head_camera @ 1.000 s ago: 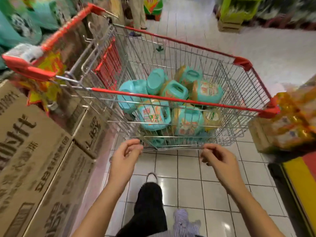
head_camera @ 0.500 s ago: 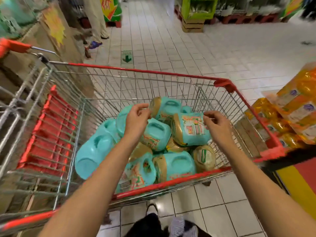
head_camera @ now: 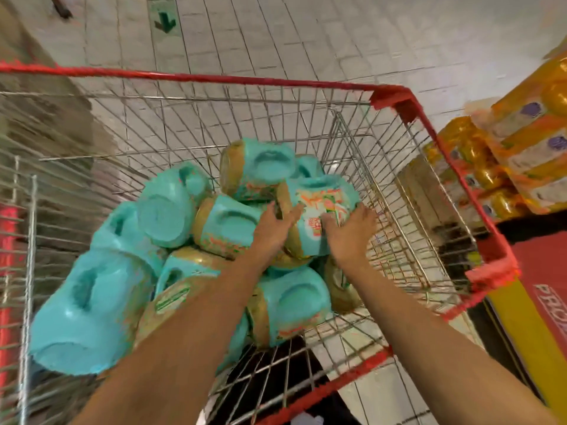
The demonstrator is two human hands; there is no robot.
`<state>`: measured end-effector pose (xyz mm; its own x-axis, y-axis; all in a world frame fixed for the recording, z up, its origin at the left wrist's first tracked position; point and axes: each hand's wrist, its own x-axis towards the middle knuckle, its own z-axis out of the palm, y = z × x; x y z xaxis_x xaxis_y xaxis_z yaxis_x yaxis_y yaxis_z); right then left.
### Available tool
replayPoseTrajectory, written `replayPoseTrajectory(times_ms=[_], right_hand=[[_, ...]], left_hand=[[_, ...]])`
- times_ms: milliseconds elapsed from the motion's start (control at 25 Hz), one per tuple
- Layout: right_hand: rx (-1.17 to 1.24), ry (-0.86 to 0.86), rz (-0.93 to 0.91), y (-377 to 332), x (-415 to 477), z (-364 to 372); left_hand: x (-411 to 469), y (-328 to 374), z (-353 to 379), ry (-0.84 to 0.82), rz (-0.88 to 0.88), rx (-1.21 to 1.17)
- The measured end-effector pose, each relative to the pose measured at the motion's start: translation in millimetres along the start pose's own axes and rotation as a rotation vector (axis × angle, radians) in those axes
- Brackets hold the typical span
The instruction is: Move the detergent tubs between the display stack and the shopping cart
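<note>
- Both hands are down inside the cart (head_camera: 214, 78) now, on the labelled tub (head_camera: 322, 194). It lies on its side on top of the pile, in the far-right part of the basket.
- Half a sec ago both hands hovered above that tub, touching nothing.
- 1 sec ago they were outside the cart altogether, below the near rim. Both arms now reach in over that rim.
- left hand (head_camera: 271, 230): fingers look pretty straight, pressed along the tub's left side near the gold lid end. It's blurry tho, so can't say for sure if the thumb hooks round anything.
- right hand (head_camera: 351, 237): on the tub's right/near side, fingers curled over the label, gripping it. Before, it was loosely curled in the air w/ nothing in it.
- The tub itself hasn't budged afaict. It's in the same spot, resting on the other teal tubs (head_camera: 89, 305) and touching the ones to its left and behind.
- Rest of the pile looks the same as before, all lying on their sides.
- View tips way further down than before. The standing person and the green display at the far end have dropped out of shot, and the green floor arrow (head_camera: 165, 23) sits at the top edge.
- orange packs (head_camera: 521, 161) are still stacked just right of the cart, outside the wire.
</note>
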<state>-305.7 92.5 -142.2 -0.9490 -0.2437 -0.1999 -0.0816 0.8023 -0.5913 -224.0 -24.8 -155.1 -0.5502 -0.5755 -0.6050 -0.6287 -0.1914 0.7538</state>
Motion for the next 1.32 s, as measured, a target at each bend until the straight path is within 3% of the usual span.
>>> replayPoseTrajectory(times_ms=[120, 320, 440, 520, 680, 800, 880, 960, 1040, 1120, 1240, 1320], right_hand=[[0.029, 0.033, 0.066, 0.3, 2.2, 1.1], [0.163, -0.01, 0.224, 0.3, 2.3, -19.9], [0.293, -0.05, 0.219, -4.1, -13.2, -39.0], [0.309, -0.157, 0.227, -3.4, -31.0, -51.9], [0.481, -0.609, 0.36, -5.6, -74.1, -51.2], [0.116, -0.698, 0.154, -10.0, -69.5, -49.0], [-0.181, -0.565, -0.058, -12.9, -45.3, -56.0], [-0.072, -0.519, -0.168, -21.7, -21.7, -58.0], [0.149, -0.669, -0.175, -29.0, -5.8, -42.5], [0.186, -0.732, -0.177, -34.8, -1.1, -24.8], [0.16, -0.721, -0.266, -40.7, 3.0, -11.0], [0.132, -0.721, -0.305, -45.0, 0.9, -7.5]], left_hand=[[2.2, 0.3, 14.0, 0.003, -0.009, 0.14], [-7.2, -10.5, 9.4, 0.039, 0.03, -0.304], [-20.2, -13.6, -7.0, 0.077, 0.07, -0.373], [-31.1, -11.1, -27.9, 0.12, 0.149, -0.323], [-36.8, -7.7, -68.2, 0.162, 0.208, -0.003], [-34.7, -13.8, -87.0, 0.085, 0.187, -0.053], [-38.3, -20.2, -91.8, 0.031, 0.203, -0.139], [-43.7, -23.3, -91.8, 0.044, 0.199, -0.203], [-46.5, -26.3, -84.3, 0.057, 0.14, -0.286], [-55.3, -31.8, -66.1, 0.186, 0.063, -0.355], [-73.5, -40.3, -35.3, 0.517, -0.16, -0.778], [-82.2, -48.7, -27.5, 0.567, -0.252, -1.041]])
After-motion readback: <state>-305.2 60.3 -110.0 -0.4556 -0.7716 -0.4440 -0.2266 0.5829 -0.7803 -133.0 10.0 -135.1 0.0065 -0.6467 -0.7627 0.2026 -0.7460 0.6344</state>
